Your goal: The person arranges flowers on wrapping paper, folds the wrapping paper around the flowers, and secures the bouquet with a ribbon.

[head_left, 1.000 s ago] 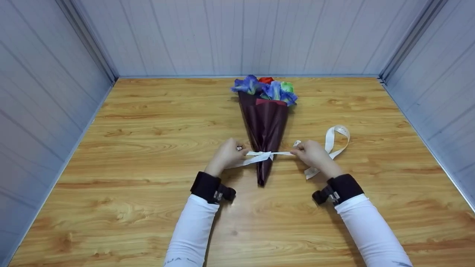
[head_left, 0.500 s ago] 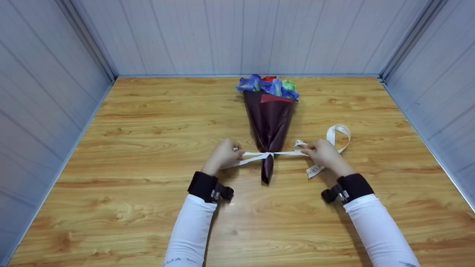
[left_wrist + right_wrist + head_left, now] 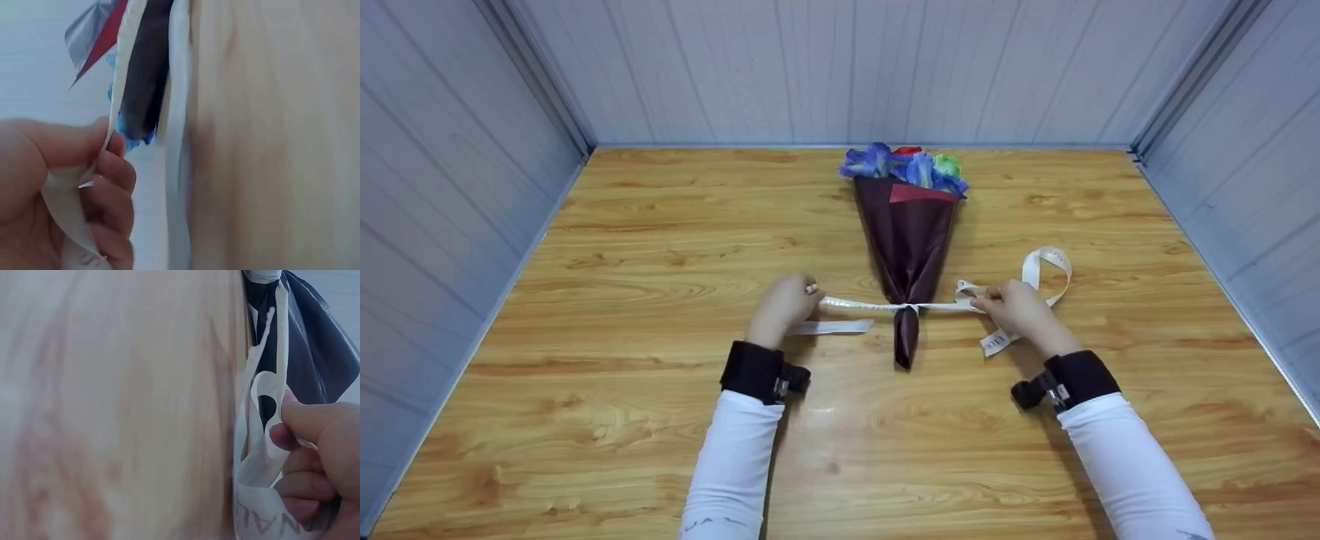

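Note:
A bouquet of blue, red and green flowers [image 3: 919, 169] in dark maroon wrapping paper [image 3: 907, 240] lies on the table, its narrow end toward me. A white printed ribbon [image 3: 866, 304] runs around the narrow part and stretches out to both sides. My left hand [image 3: 786, 306] pinches one side between thumb and fingers; in the left wrist view, more ribbon [image 3: 64, 208] passes through the palm. My right hand [image 3: 1020, 309] pinches the other side of the ribbon [image 3: 283, 343] right of the bouquet, where a small loop stands by the fingers.
The wooden table [image 3: 607, 420] is bounded by a pale panelled wall [image 3: 847, 75] behind and walls at left and right. A ribbon loop [image 3: 1065, 270] lies beyond my right hand. A loose ribbon strip [image 3: 840, 327] extends beside my left hand.
My left hand has moved left, drawing the ribbon out; the lower strip has come away from the bouquet. My right hand moved slightly right. The bouquet shifted slightly right.

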`<action>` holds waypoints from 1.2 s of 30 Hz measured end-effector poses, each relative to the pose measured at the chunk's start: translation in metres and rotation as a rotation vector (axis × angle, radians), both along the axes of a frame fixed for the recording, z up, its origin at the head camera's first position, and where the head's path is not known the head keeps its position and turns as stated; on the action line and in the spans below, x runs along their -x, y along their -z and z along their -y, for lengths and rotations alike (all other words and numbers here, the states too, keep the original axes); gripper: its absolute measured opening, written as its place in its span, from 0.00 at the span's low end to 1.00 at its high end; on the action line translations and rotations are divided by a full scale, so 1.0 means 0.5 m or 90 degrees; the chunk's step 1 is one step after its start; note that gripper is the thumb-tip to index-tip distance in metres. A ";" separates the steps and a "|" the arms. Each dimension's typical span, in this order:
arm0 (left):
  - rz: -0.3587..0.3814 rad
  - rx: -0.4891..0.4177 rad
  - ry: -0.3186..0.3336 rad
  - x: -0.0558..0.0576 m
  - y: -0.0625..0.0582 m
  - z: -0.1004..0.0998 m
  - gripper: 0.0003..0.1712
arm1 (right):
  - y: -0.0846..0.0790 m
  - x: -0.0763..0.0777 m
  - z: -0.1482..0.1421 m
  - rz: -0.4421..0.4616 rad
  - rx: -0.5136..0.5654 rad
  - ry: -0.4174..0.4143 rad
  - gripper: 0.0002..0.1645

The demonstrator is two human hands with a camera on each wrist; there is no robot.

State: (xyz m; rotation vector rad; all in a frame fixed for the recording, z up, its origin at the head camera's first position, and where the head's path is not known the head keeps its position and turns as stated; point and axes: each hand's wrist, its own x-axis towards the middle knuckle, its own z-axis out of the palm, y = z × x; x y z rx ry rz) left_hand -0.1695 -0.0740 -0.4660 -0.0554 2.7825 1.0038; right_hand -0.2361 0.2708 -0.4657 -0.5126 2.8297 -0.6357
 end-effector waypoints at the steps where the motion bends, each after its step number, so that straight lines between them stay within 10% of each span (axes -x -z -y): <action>1: -0.007 0.046 -0.013 -0.002 -0.005 0.000 0.09 | 0.000 0.000 0.000 0.006 0.004 0.005 0.22; 5: -0.044 0.120 -0.016 -0.005 -0.015 -0.014 0.11 | -0.002 0.000 0.002 0.018 0.013 0.012 0.19; 12: -0.039 -0.061 0.221 0.014 0.003 -0.061 0.19 | -0.005 -0.006 0.013 0.023 0.032 0.013 0.15; 22: 0.007 -0.085 0.271 0.013 -0.012 -0.035 0.17 | 0.001 -0.010 0.008 0.017 0.045 0.022 0.14; 36: 0.055 -0.376 0.405 0.006 -0.048 -0.020 0.09 | -0.003 -0.011 0.009 0.009 0.046 0.017 0.14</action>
